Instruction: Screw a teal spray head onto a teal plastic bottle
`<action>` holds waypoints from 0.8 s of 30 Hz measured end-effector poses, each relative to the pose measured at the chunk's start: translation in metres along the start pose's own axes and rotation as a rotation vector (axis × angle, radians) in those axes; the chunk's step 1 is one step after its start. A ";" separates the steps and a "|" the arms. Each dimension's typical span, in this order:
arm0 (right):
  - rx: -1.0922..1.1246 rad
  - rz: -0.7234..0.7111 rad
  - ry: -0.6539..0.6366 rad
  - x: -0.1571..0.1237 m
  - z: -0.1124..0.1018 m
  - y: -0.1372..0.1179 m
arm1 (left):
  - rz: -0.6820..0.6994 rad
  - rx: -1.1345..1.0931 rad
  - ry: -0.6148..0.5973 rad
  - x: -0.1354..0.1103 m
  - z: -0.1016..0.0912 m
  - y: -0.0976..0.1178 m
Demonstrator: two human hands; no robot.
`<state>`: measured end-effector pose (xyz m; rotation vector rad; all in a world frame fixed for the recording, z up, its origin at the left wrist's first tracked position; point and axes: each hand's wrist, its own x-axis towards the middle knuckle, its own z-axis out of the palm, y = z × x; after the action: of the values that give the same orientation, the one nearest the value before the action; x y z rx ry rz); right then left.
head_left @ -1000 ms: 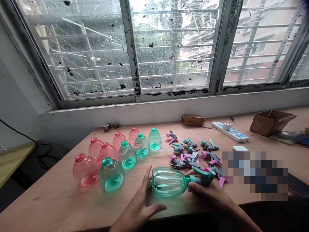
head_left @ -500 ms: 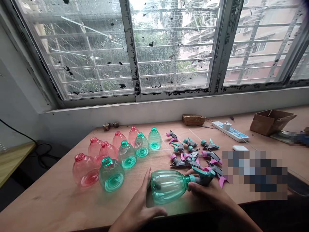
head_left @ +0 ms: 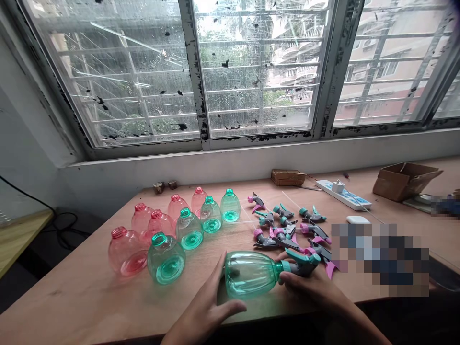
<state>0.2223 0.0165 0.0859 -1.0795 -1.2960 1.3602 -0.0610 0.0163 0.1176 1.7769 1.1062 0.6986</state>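
Observation:
A clear green spray bottle (head_left: 251, 274) lies sideways above the table's front edge, with a teal and grey trigger head (head_left: 302, 261) on its neck. My right hand (head_left: 305, 282) is closed around the head and collar from below; some of its fingers are hidden. My left hand (head_left: 212, 297) is beside the bottle's base, fingers stretched along it and thumb standing apart from the plastic. To the left are several headless bottles, green ones (head_left: 166, 258) and red ones (head_left: 127, 252). Loose trigger heads, pink (head_left: 265, 238) and teal (head_left: 312, 214), lie beyond my right hand.
Near the wall lie a brown wrapped packet (head_left: 287, 177) and a white power strip (head_left: 343, 195) with a plug in it. An open cardboard box (head_left: 406, 181) is at the right. A pixelated patch covers part of the right side.
The bottle's base end has lifted slightly, and my left thumb has risen a little with it. My right hand keeps its grip on the trigger head. The other bottles and heads lie as before.

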 end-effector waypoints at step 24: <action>0.040 -0.005 -0.005 -0.001 0.003 -0.005 | 0.061 -0.008 -0.004 -0.003 0.003 -0.001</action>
<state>0.2200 0.0149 0.0915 -1.0456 -1.2692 1.3800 -0.0603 0.0127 0.1159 1.8113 1.0488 0.7346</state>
